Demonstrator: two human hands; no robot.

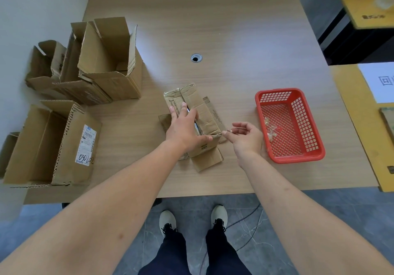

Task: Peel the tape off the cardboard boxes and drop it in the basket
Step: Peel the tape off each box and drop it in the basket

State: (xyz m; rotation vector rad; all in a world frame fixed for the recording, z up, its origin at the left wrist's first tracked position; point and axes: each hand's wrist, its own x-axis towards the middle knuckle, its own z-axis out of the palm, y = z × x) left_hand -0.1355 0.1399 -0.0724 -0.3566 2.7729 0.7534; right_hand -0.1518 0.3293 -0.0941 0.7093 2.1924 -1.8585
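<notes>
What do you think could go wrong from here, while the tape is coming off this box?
The right hand pinches only a thin strip of clear tape at the box corner, so it may tear short or stick to the fingers instead of dropping into the basket. The left hand holds the box from above only; a hard pull could drag it sideways. A dark thin object, hard to identify, sits under that hand.

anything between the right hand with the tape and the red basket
Nothing visible. The right hand pinches a clear strip of tape beside the box; only bare table lies between it and the basket to its right.
</notes>
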